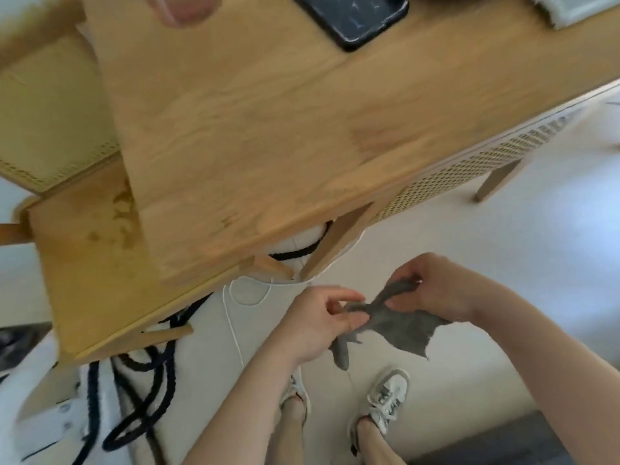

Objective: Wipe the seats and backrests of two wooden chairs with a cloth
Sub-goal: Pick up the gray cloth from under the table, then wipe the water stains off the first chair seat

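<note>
Head view, looking down: white shoes [389, 396] are seen nearest, on the pale floor [536, 263] in front of the desk [268, 129]. Just beyond them a grey cloth [402, 327] is held up between both hands, off the desk's near corner and over the floor.

The left grip [315, 327] is pinched on the cloth's left edge, thumb and fingers pressed on a twisted fold, and a rolled end hangs below it. The right grip [436, 286] is clamped on a bunched upper corner, with the fingers curled round it. The rest of the cloth is spread loosely between and below the two, its lower right corner hanging free.

A thin white cord [234, 330] is laid in loops on the floor between the hands and the desk's near corner. A white rug [198, 380] with black rope-like lines is spread under and in front of the desk's left part.

At the desk's left a chair [84, 263] is set, its wooden seat marked with darker patches and its woven cane back beyond. A second chair [469, 169] with cane panelling is tucked under the desk's right side, one leg shown on the floor.

On the desk's far part a dark phone [355, 18] is laid flat.
</note>
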Available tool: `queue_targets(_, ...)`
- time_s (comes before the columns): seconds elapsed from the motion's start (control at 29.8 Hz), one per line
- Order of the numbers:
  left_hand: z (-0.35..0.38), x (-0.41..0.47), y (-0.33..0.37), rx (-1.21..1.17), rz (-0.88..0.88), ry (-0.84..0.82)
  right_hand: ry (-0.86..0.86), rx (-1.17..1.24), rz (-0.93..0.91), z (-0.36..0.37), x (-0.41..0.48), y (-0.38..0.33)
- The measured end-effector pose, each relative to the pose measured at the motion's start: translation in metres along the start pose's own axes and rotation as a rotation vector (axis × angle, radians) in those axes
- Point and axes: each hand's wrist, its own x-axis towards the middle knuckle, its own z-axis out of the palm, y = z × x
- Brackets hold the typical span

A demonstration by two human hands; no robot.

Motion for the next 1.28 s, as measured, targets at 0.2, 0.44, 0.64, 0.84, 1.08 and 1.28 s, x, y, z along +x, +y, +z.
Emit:
queue_targets(0.2,-0.087,-0.065,-0.063,0.197,-0.047,0.274,-0.221,-0.052,-0.077,0.077,0.027,-0.066)
queue_targets(0.44,-0.184,-0.127,-0.133,0.033,-0.015,0.496,-0.028,-0.061,-0.039,0.175,0.056,-0.148)
queue_targets(0.64,-0.249,-0.154,-0.179,0.112,-0.045,0.613,-0.002,0.775,0.170,0.242,0.076,-0.218)
queue_targets(0.84,-0.299,-0.188,-0.218,-0.393,-0.212,0.438,-0.056,0.931,0.189,0.277,0.095,-0.269)
queue_targets(1.08,-0.347,-0.204,-0.215,-1.180,-0.072,0.750,-0.323,0.869,0.058,0.282,0.104,-0.322)
queue_targets(1.28,-0.379,-0.217,-0.204,-1.053,0.138,1.199,-0.293,0.991,0.063,0.339,0.124,-0.355)
